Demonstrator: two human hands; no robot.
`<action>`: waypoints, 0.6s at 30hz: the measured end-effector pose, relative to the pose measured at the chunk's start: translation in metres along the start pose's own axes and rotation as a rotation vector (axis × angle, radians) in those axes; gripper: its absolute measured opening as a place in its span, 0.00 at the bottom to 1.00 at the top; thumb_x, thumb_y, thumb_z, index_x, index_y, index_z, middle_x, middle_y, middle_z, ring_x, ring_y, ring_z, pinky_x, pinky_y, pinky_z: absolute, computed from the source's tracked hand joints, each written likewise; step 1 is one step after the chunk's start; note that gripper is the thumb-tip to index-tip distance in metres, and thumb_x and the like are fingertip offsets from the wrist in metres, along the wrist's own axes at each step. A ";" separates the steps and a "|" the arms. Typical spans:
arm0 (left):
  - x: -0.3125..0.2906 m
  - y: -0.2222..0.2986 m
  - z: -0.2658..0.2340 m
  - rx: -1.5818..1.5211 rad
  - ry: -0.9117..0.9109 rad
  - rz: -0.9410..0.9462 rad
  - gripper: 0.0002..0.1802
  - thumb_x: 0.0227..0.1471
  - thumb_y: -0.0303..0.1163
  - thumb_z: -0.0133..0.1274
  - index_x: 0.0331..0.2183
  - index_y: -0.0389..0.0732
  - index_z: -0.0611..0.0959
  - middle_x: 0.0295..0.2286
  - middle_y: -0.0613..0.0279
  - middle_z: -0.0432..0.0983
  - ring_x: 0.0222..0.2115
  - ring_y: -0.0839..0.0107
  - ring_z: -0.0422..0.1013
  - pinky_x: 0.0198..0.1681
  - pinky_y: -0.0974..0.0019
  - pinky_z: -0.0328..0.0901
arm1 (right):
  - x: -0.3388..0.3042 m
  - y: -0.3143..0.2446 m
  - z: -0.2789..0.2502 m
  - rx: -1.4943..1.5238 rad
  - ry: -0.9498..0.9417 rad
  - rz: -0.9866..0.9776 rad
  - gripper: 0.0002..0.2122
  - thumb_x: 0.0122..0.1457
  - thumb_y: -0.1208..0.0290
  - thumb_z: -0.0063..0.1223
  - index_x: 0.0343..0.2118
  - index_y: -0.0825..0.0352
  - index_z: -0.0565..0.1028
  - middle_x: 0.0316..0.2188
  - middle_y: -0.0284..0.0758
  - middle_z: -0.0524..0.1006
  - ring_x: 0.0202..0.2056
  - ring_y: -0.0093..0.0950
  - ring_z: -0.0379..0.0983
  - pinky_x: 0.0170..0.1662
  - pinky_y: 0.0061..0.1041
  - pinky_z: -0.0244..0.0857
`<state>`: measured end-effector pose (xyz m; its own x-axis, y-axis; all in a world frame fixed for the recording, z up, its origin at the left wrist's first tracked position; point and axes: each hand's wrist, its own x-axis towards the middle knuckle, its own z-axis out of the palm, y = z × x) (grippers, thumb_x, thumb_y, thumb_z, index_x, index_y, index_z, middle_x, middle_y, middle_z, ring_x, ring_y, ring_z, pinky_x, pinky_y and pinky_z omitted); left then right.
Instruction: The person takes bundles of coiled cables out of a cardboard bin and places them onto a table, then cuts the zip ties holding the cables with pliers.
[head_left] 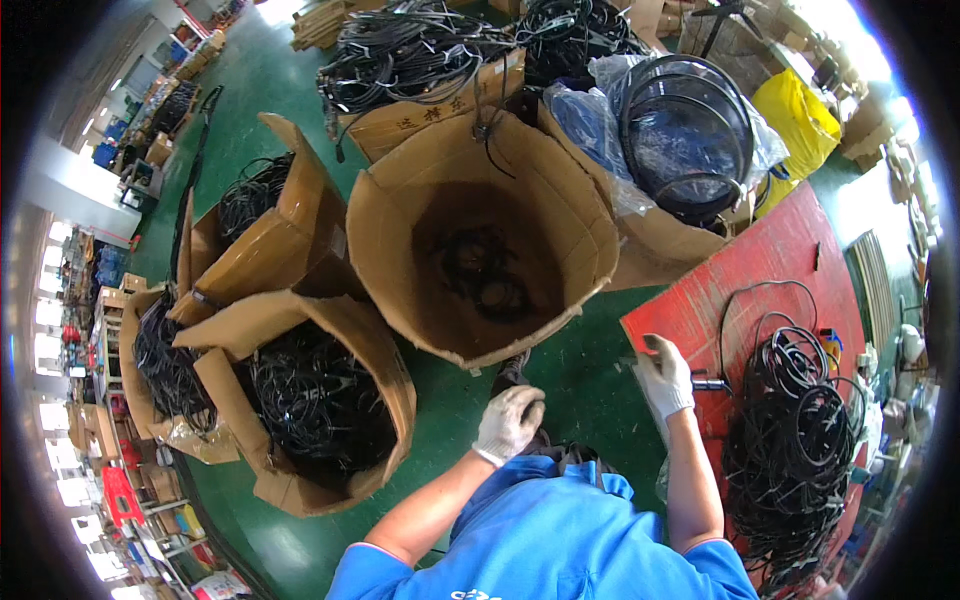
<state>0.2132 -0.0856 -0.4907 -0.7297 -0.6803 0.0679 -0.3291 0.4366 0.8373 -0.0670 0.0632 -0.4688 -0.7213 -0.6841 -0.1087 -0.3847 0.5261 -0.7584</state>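
Note:
My left hand (509, 424), in a white work glove, hangs over the floor in front of the tall round-sided cardboard box (400, 290). Its fingers are curled in; whatever they may hold is hidden. By the edge of the red tabletop (690, 300) is my right hand (664, 377), gloved too, fingers apart and nothing visible in them. A short dark cylindrical object (711, 384) lies on the tabletop just beside that wrist. To its right sits a tangled heap of black cables (790, 450). A few dark coils (490, 275) rest at the bottom of the tall box.
Open cartons of black cables stand to the left, the nearest carton (405, 400) close to my left forearm. Behind are a heaped cable box (420, 60), black hoops (690, 130) on clear plastic, and a yellow bag (800, 120). The floor (440, 420) is green.

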 end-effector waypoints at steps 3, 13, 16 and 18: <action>0.092 -0.022 -0.007 -0.021 -0.092 0.071 0.07 0.54 0.31 0.60 0.36 0.41 0.85 0.36 0.51 0.82 0.39 0.50 0.78 0.44 0.51 0.73 | 0.048 0.020 0.019 0.024 0.159 0.120 0.18 0.62 0.70 0.60 0.54 0.66 0.77 0.45 0.40 0.81 0.40 0.29 0.80 0.47 0.29 0.73; 0.298 -0.310 0.060 0.463 -0.752 -0.389 0.25 0.58 0.50 0.53 0.49 0.42 0.83 0.45 0.44 0.81 0.48 0.44 0.76 0.52 0.49 0.71 | 0.221 0.011 0.135 0.025 0.160 0.513 0.36 0.61 0.65 0.64 0.70 0.68 0.60 0.64 0.45 0.69 0.58 0.36 0.71 0.62 0.32 0.64; 0.320 -0.397 0.078 0.662 -0.991 -0.645 0.41 0.59 0.54 0.55 0.65 0.40 0.69 0.61 0.41 0.69 0.61 0.47 0.67 0.64 0.50 0.63 | 0.223 0.021 0.157 -0.110 0.229 0.500 0.38 0.62 0.69 0.61 0.72 0.71 0.54 0.68 0.47 0.63 0.67 0.38 0.60 0.69 0.35 0.55; 0.320 -0.446 0.099 0.833 -0.909 -0.563 0.43 0.59 0.55 0.55 0.66 0.40 0.67 0.62 0.43 0.67 0.61 0.48 0.67 0.65 0.50 0.63 | 0.222 0.016 0.155 0.057 0.282 0.553 0.38 0.62 0.72 0.60 0.72 0.71 0.54 0.69 0.46 0.61 0.69 0.36 0.57 0.71 0.36 0.51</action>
<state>0.0675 -0.4396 -0.8960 -0.4049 -0.3984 -0.8230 -0.7371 0.6748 0.0359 -0.1435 -0.1588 -0.6045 -0.9321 -0.1545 -0.3276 0.1151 0.7313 -0.6723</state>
